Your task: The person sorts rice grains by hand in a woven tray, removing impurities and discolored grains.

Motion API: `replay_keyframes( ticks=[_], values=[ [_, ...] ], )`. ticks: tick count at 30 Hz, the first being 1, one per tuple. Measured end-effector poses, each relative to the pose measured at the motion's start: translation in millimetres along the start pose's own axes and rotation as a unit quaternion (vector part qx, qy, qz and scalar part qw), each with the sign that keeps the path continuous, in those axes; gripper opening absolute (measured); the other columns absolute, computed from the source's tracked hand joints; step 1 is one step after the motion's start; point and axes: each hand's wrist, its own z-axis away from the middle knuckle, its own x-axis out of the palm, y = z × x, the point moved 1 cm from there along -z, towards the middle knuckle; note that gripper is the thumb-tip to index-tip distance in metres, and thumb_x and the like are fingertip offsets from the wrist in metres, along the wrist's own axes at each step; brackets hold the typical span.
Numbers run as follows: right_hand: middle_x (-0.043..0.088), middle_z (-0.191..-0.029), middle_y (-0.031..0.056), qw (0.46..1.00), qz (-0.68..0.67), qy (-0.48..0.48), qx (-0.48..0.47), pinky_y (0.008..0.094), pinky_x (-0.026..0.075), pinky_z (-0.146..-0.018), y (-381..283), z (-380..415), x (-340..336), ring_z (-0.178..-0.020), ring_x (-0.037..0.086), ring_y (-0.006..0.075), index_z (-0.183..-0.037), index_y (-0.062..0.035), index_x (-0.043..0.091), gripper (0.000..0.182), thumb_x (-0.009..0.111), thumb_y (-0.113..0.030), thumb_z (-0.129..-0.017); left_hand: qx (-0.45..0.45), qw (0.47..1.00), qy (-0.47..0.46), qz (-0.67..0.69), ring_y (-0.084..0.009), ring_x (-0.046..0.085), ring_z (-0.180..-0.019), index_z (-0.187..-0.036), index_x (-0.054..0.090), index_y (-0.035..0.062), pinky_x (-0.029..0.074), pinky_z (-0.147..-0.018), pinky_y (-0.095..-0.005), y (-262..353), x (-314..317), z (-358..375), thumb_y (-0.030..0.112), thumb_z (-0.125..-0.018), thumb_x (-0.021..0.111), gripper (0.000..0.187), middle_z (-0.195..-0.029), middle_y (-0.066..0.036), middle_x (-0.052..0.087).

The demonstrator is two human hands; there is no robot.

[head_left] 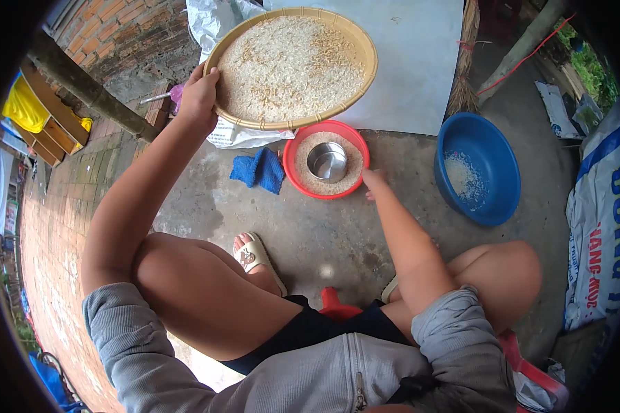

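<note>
My left hand [200, 96] is closed on the rim of a round bamboo winnowing tray [373, 55], raised and tilted in front of me. Rice [282, 69] covers the tray, with brownish unhusked grains scattered in patches. Below it, on the concrete floor, stands a red plastic basin [300, 182] holding more grain and a round metal bowl [327, 162]. At that basin's right edge is my right hand [372, 184], its fingers closed around the rim and partly hidden. A crumpled blue cloth [257, 170] lies just left of the basin.
A blue tub [499, 165] with some white rice sits on the right. Behind it a printed sack [599, 234] stands at the edge. A bamboo pole [93, 86] slants at the left; a pale flat sheet [413, 76] lies beyond the basin. My sandalled foot [251, 255] is nearby.
</note>
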Motion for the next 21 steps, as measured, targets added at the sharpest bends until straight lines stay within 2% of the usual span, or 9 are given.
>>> replay_keyframes(
  ticks=[2,3,5,8,10,12,16,18,21],
  values=[
    [0.048,-0.120,0.0239,0.965,-0.135,-0.215,0.066,0.0492,0.055,-0.070,20,-1,43,-0.095,0.060,0.0381,-0.135,-0.0116,0.027,0.059,0.054,-0.020,-0.083,0.033,0.999,0.032,-0.023,-0.0151,0.056,-0.088,-0.128,0.045,0.0024,0.048,-0.077,-0.0292,6,4,-14,0.011,-0.094,0.045,0.035,-0.106,-0.009,0.058],
    [0.048,-0.120,0.0239,0.964,-0.135,-0.221,0.065,0.0492,0.055,-0.070,29,4,66,-0.095,0.060,0.0381,-0.135,-0.0116,0.027,0.059,0.054,-0.020,-0.083,0.046,0.997,0.044,-0.041,-0.0154,0.054,-0.088,-0.129,0.045,0.0032,0.047,-0.077,-0.0291,4,4,-26,0.012,-0.094,0.046,0.036,-0.107,-0.009,0.057],
    [0.041,-0.126,0.0215,0.926,-0.376,-0.033,-0.025,0.0502,0.057,-0.070,34,13,92,-0.095,0.060,0.0369,-0.133,-0.0133,0.027,0.058,0.046,-0.002,-0.079,0.075,0.993,0.041,-0.078,-0.0161,0.054,-0.090,-0.129,0.045,0.0036,0.045,-0.080,-0.0298,10,14,-36,0.014,-0.094,0.047,0.037,-0.107,-0.010,0.057],
    [0.035,-0.134,0.0182,0.923,-0.378,-0.018,-0.068,0.0573,0.054,-0.076,35,12,85,-0.105,0.055,0.0381,-0.136,-0.0105,0.024,0.064,0.043,0.007,-0.077,0.131,0.986,0.029,-0.102,-0.0167,0.054,-0.093,-0.128,0.046,0.0022,0.044,-0.083,-0.0308,3,30,-52,0.014,-0.094,0.047,0.036,-0.110,-0.011,0.058],
    [0.039,-0.132,0.0199,0.934,-0.349,0.008,-0.076,0.0550,0.054,-0.079,44,-10,79,-0.105,0.055,0.0402,-0.136,-0.0066,0.025,0.061,0.044,0.003,-0.078,0.134,0.989,0.018,-0.066,-0.0177,0.055,-0.095,-0.127,0.046,0.0013,0.044,-0.085,-0.0301,-28,28,-65,0.011,-0.094,0.045,0.035,-0.111,-0.012,0.057],
    [0.042,-0.129,0.0223,0.952,-0.243,0.124,-0.139,0.0487,0.057,-0.072,68,-70,84,-0.105,0.055,0.0423,-0.132,0.0002,0.029,0.056,0.045,0.001,-0.079,0.102,0.993,0.057,-0.015,-0.0184,0.055,-0.096,-0.127,0.046,0.0010,0.044,-0.086,-0.0302,-79,23,-68,0.010,-0.094,0.044,0.034,-0.112,-0.012,0.057],
    [0.045,-0.125,0.0252,0.938,-0.229,0.229,-0.125,0.0432,0.060,-0.064,64,-27,31,-0.103,0.055,0.0438,-0.129,0.0053,0.031,0.051,0.044,-0.001,-0.080,0.113,0.982,0.147,0.023,-0.0162,0.054,-0.095,-0.125,0.046,0.0006,0.043,-0.085,-0.0293,-176,9,-47,0.007,-0.093,0.043,0.033,-0.110,-0.010,0.057],
    [0.042,-0.126,0.0270,0.911,-0.339,0.231,-0.046,0.0414,0.060,-0.062,47,19,5,-0.100,0.057,0.0431,-0.129,0.0047,0.030,0.049,0.042,-0.001,-0.082,0.152,0.976,0.153,-0.011,-0.0157,0.053,-0.099,-0.125,0.047,0.0011,0.042,-0.088,-0.0292,-230,-17,-38,0.007,-0.093,0.044,0.033,-0.112,-0.009,0.057],
    [0.037,-0.129,0.0272,0.876,-0.408,0.255,-0.028,0.0441,0.061,-0.064,49,6,-8,-0.100,0.057,0.0418,-0.129,0.0027,0.025,0.049,0.040,0.000,-0.083,0.100,0.980,0.172,-0.023,-0.0155,0.053,-0.104,-0.130,0.044,0.0027,0.042,-0.090,-0.0279,-269,-42,-3,0.009,-0.094,0.044,0.036,-0.119,-0.009,0.055]
  ],
)
